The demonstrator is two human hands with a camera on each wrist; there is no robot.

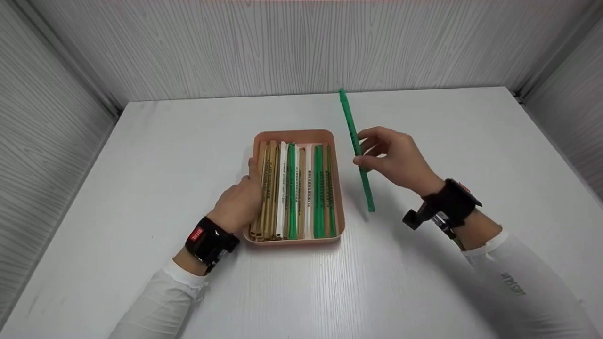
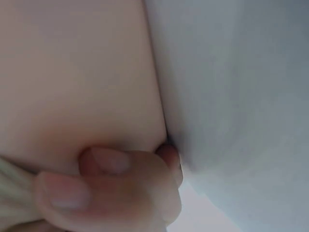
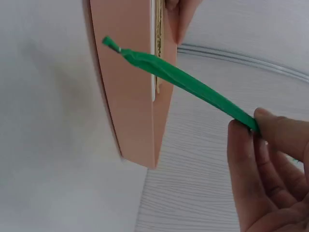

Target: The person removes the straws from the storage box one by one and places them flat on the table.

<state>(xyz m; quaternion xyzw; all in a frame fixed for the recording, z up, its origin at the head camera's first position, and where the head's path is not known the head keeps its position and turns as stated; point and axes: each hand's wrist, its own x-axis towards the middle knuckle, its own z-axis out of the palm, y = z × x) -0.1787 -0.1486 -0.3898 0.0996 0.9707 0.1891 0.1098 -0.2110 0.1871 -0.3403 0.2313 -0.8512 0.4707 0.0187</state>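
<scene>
My right hand [image 1: 400, 160] pinches a long green wrapped straw [image 1: 349, 120] between thumb and fingers. The straw is raised above the table to the right of a pink box [image 1: 294, 136], tilted, its far end leaning left. Dark print runs along its wrapper; in the right wrist view its crimped end points toward the box. My left hand [image 1: 241, 202] grips the left side of the box, index finger stretched along the rim and other fingertips [image 2: 111, 162] curled against the wall. Inside the box, wrapped straws [image 1: 308, 193] in brown, white and green stand side by side in a row.
The box sits on a white table [image 1: 179, 141] with a faint wood grain. Behind it rises a pale wood-patterned wall [image 1: 235, 47], and similar panels flank both sides. Each wrist wears a black strap camera [image 1: 452, 202].
</scene>
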